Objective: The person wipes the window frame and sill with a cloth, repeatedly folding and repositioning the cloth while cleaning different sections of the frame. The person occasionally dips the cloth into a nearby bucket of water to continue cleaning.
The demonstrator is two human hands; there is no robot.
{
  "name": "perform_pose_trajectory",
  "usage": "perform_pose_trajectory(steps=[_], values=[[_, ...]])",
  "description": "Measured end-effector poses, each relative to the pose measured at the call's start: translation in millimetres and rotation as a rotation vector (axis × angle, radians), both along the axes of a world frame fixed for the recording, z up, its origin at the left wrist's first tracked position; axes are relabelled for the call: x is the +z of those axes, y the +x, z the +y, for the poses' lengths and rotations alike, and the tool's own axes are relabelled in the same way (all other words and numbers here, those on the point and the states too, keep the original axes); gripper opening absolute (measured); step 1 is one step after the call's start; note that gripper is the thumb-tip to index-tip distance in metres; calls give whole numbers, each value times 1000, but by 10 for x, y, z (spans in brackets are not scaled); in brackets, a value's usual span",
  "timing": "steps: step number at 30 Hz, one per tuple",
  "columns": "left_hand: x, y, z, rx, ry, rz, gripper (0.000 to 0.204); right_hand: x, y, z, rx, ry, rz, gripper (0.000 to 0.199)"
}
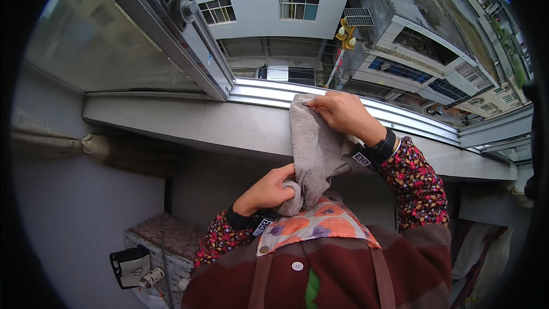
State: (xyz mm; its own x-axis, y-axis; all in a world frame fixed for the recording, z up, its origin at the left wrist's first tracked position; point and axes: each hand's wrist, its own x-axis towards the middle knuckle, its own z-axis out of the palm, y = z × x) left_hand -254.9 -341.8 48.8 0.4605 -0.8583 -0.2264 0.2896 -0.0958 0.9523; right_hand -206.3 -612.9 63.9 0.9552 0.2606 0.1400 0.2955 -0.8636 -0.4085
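Note:
A grey-beige cloth (317, 143) hangs between my two hands in front of the window sill (246, 125). At the metal window track (269, 92), my right hand (347, 115) pinches the cloth's upper edge between thumb and fingers. Lower down and to the left, my left hand (266, 190) is closed around a bunched end of the same cloth, close to my chest. The cloth's middle drapes over the sill's near edge. Whether its top touches the track, I cannot tell.
On the left stands a sliding window panel (126, 34) with a latch (182, 8). Beyond the open window lie a street and buildings far below. A tied curtain (86, 144) hangs at left. Lower left, a black and white bag (132, 266) is beside a patterned box-like piece (166, 232).

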Motion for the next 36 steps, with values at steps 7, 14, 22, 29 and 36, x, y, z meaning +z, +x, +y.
perform_pose_trajectory(steps=[7, 14, 22, 29, 36], values=[[-134, 161, 762, 356, -75, 10, 58, -52, 859, 1085, 187, -58, 4, 23], [-101, 155, 659, 234, -28, 44, 59, 19, 1070, 687, 419, 17, 288, 29], [-27, 93, -423, -292, -33, -62, 53, 399, 133, -945, 337, -77, 519, 30], [-16, -161, -1810, -623, -48, -327, 32, 697, -1054, -2373, -4, -214, 609, 25], [-32, -297, -2192, -712, 7, -399, 30, 391, -1843, -2686, -268, -91, 342, 24]])
